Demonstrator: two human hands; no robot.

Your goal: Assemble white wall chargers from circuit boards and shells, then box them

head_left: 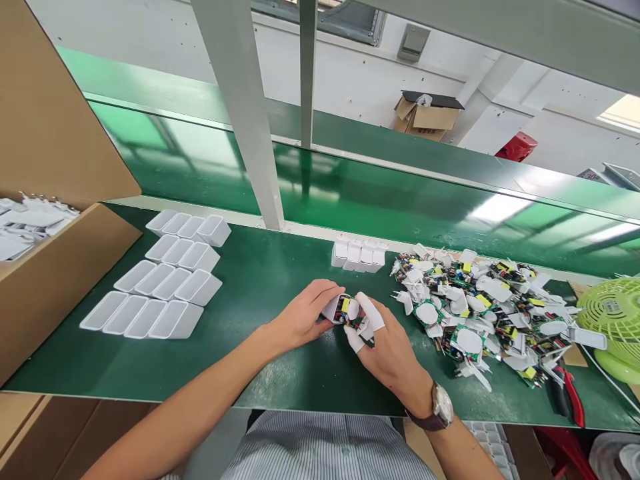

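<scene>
Close in front of me, my left hand (311,312) grips a white plastic charger housing (330,309) between thumb and fingers. White covers sit on the thumb and index finger of my right hand (383,337), which pinches a charger circuit board (345,307) with a yellow part. The board is at the housing's open end, seemingly partly inside it; how deep I cannot tell. Behind my hands stands a short row of white charger pieces (359,255). To the right lies a heap of circuit boards with white plug parts (470,300).
Several rows of open white housings (165,280) stand at left, beside a cardboard box (65,293) of white parts. Red-handled pliers (570,393) and a green fan (610,320) lie at the right. A grey post (250,113) rises behind the green bench (280,373).
</scene>
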